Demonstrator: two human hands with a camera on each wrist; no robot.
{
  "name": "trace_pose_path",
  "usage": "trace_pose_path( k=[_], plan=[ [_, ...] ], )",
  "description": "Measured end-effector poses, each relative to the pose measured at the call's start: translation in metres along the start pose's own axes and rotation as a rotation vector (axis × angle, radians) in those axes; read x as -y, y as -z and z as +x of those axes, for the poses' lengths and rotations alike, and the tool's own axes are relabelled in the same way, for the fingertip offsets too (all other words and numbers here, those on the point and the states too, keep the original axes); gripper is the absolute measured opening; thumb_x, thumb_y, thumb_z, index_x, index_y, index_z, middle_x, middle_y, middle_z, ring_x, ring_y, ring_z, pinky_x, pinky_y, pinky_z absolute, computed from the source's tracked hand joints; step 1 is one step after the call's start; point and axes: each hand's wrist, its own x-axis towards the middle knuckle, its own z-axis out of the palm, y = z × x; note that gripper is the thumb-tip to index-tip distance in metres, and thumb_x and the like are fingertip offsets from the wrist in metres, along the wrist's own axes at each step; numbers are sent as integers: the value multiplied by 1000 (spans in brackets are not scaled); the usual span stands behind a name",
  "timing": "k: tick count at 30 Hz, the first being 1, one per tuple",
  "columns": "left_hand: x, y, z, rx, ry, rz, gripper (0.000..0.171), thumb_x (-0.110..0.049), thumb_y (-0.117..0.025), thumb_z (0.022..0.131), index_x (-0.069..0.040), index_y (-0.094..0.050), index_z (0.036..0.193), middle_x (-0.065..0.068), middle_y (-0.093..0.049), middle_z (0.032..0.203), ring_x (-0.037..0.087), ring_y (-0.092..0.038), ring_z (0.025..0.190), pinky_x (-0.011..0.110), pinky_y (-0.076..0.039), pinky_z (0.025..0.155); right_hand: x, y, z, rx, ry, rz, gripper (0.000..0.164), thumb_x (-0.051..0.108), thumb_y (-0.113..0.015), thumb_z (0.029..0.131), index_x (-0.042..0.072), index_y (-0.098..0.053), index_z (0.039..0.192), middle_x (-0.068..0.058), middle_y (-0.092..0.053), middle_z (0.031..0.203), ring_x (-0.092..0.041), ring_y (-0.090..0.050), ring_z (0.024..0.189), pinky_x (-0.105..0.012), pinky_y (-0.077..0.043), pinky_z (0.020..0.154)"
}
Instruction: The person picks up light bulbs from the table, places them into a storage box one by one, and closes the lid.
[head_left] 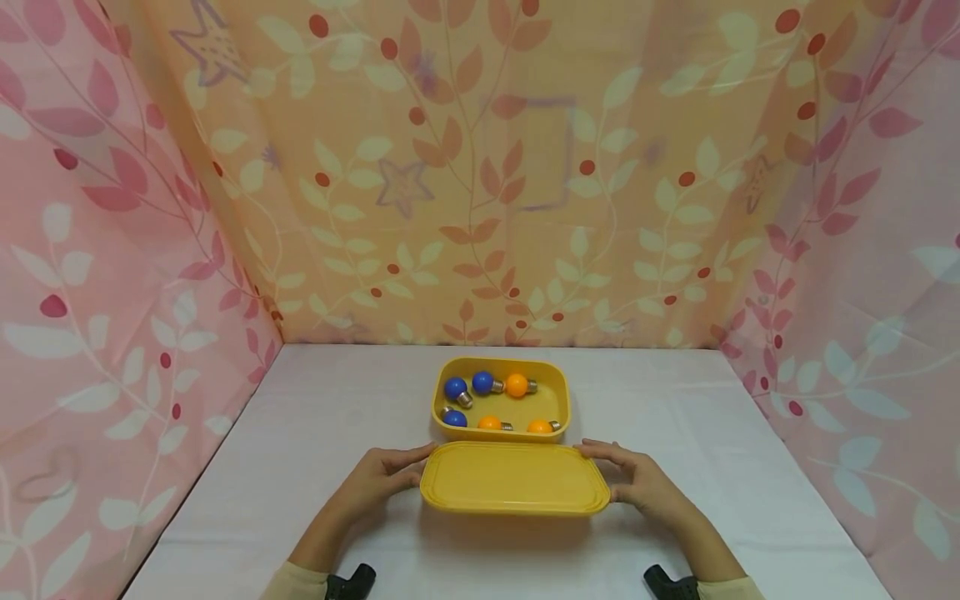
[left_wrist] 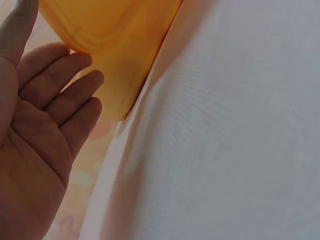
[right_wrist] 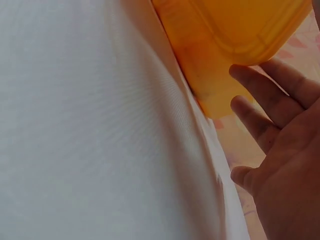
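A flat yellow lid with rounded corners is held level between two hands, close in front of a yellow box. My left hand pinches its left end between thumb and fingers. At the opposite end, my right hand grips it the same way. Inside the box lie three blue light bulbs and three orange light bulbs with metal screw bases; the near wall partly hides the front ones. Both wrist views show the lid raised above the table, overlapping the box.
A white cloth covers the table. Patterned fabric walls stand behind it and along both sides. Black straps with camera mounts sit at the wrists, over beige sleeves.
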Motion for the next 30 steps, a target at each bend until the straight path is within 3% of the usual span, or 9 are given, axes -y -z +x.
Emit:
trace_pose_path(
  k=[4,7,9,11,14,17,20,24,30],
  plan=[
    [1,-2,1,-38,-11,-15,41,-31,-69,98,-18,-67,137,-2,-64,140,9,-60,128,23,-50,106,-2,0,0,-35,7,10,40,24,-73,95,18,-69,133,-3,-67,138,-22,-48,143,-83,-16,111],
    [1,-4,2,-69,-33,-24,38,-31,-68,99,-16,-70,134,1,-64,139,11,-61,128,19,-51,101,-2,0,0,-67,-8,-1,31,19,-70,97,20,-72,128,-4,-68,136,-7,-53,136,-77,-25,113],
    [0,-6,3,-98,-36,-29,36,-30,-68,99,-15,-71,131,2,-65,138,12,-61,127,19,-52,100,-2,0,0,-83,4,-6,28,16,-66,100,17,-73,127,-7,-69,135,-2,-56,130,-62,-40,115],
    [-2,-8,4,-131,-37,-29,35,-29,-69,99,-13,-73,129,3,-67,135,12,-62,127,20,-53,99,-2,-1,1,-90,52,8,27,11,-61,102,10,-72,127,-13,-69,132,-4,-60,125,-44,-55,105],
    [-5,-12,4,-199,3,-38,31,-30,-72,96,-11,-78,120,3,-73,124,11,-67,119,19,-55,96,-3,-2,1,-143,107,-14,22,6,-61,102,6,-75,119,-10,-74,121,-4,-66,114,-21,-58,89],
    [-8,-16,5,-256,52,-65,26,-30,-76,93,-11,-81,110,3,-78,111,10,-71,107,21,-58,90,-3,-3,0,-220,131,-64,16,5,-67,98,9,-78,108,-1,-76,108,-2,-66,104,-17,-57,83],
    [-10,-20,5,-295,70,-103,22,-29,-78,91,-12,-82,104,3,-80,103,12,-73,100,23,-60,86,-1,-4,0,-275,151,-104,17,4,-70,96,13,-78,108,3,-76,104,-3,-67,104,-15,-55,88],
    [-11,-24,6,-334,25,-152,19,-23,-80,89,-10,-81,104,5,-79,103,16,-74,97,27,-62,84,2,-6,1,-309,204,-123,25,-1,-72,92,13,-77,113,-2,-77,105,-6,-67,104,-12,-48,98],
    [-10,-29,6,-408,-53,-213,21,-18,-81,88,-8,-79,107,7,-78,107,19,-74,98,29,-63,85,2,-10,3,-362,230,-184,34,-3,-77,87,12,-75,116,-1,-77,105,-7,-68,95,-10,-45,98]
  ],
)
